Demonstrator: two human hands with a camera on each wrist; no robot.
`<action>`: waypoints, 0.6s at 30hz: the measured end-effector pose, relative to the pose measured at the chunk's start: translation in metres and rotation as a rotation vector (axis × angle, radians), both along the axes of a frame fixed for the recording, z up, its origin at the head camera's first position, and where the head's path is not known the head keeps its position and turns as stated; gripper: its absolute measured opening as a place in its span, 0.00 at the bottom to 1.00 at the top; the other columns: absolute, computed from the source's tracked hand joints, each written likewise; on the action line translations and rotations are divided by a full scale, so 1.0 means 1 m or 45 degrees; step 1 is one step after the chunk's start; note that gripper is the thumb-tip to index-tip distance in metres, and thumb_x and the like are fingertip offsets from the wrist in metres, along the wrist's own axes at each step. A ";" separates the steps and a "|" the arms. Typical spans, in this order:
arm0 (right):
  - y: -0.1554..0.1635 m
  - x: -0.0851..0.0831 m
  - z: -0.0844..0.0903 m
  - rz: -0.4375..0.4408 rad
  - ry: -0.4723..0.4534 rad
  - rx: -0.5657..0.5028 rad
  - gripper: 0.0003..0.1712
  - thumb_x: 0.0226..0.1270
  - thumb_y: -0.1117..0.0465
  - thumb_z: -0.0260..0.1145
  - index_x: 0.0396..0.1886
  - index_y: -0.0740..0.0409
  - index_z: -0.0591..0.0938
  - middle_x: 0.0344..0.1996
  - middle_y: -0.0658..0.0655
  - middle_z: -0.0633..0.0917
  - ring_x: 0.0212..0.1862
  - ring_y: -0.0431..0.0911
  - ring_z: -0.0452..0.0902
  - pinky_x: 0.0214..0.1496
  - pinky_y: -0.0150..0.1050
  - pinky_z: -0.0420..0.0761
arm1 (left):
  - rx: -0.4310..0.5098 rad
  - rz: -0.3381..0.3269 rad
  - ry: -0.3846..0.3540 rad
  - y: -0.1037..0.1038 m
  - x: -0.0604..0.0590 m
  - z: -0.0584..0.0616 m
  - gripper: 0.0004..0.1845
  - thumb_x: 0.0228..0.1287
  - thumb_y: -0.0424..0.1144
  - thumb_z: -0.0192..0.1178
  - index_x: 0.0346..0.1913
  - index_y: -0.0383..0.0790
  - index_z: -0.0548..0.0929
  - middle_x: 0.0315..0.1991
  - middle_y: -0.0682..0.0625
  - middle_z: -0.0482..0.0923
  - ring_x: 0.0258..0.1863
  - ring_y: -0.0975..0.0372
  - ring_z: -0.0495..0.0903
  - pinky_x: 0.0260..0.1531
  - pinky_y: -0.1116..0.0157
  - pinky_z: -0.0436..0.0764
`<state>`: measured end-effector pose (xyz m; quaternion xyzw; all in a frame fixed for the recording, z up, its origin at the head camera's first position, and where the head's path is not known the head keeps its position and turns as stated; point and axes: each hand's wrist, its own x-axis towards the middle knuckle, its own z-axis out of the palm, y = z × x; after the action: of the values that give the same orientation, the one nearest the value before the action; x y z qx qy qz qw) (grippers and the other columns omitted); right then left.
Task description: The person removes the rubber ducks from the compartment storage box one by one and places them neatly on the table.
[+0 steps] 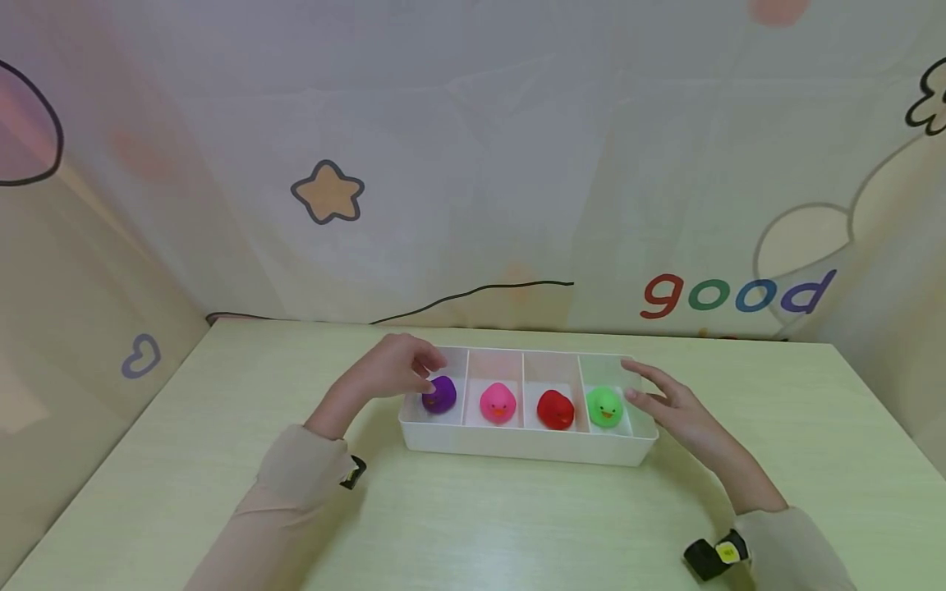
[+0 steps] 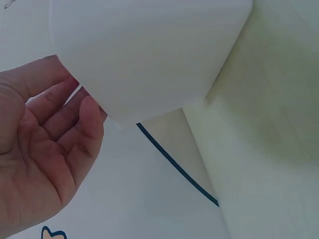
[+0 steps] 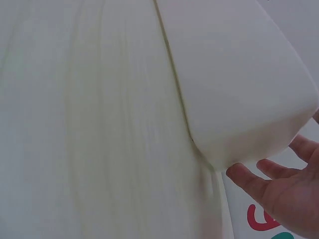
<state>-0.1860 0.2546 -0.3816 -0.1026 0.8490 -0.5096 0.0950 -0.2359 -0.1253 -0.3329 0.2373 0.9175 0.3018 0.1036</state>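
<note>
Nearest to us, taking the tray as the centre of the dial, the right sleeve [image 1: 794, 550] comes in at 4 o'clock with a black wrist strap [image 1: 707, 560], and the left sleeve [image 1: 303, 468] at 8 o'clock. Both arms reach over a pale table [image 1: 480, 525] to a white tray [image 1: 517, 444] with four compartments in a row.

Each compartment holds one toy duck. From 9 o'clock across to 3 we count the purple duck [image 1: 442, 397], the pink duck [image 1: 498, 404], the red duck [image 1: 555, 410] and the green duck [image 1: 605, 408].

At 9 o'clock the left hand [image 1: 384, 368] bends over the rim, fingers loosely curved and thumb apart from them. Its thumb overlaps the purple duck in our head view; we cannot tell whether they touch. At 3 o'clock the right hand [image 1: 676, 406] spreads its fingers at the tray's end, beside the green duck, gripping nothing.

Farthest off, the wall cloth carries an orange star [image 1: 328, 193] between 10 and 11 o'clock and the word "good" [image 1: 739, 295] at 2.
</note>
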 end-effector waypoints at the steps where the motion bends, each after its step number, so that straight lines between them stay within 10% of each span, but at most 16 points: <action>1: 0.000 0.000 0.000 0.002 0.000 0.001 0.34 0.69 0.52 0.52 0.70 0.57 0.53 0.69 0.66 0.49 0.64 0.73 0.49 0.54 0.69 0.59 | -0.031 -0.012 0.012 0.002 0.000 0.001 0.16 0.48 0.26 0.65 0.43 0.31 0.82 0.40 0.42 0.81 0.37 0.58 0.79 0.40 0.65 0.78; 18: 0.005 -0.003 -0.005 0.030 0.012 0.031 0.35 0.67 0.54 0.56 0.70 0.55 0.55 0.69 0.66 0.50 0.63 0.73 0.50 0.55 0.67 0.61 | -0.381 -0.059 0.125 0.017 -0.001 -0.006 0.11 0.47 0.25 0.65 0.36 0.38 0.83 0.31 0.50 0.79 0.33 0.60 0.73 0.37 0.65 0.75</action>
<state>-0.1887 0.2598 -0.3864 -0.1138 0.8544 -0.4975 0.0982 -0.2366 -0.1082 -0.3384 0.2550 0.9504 0.1474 0.0997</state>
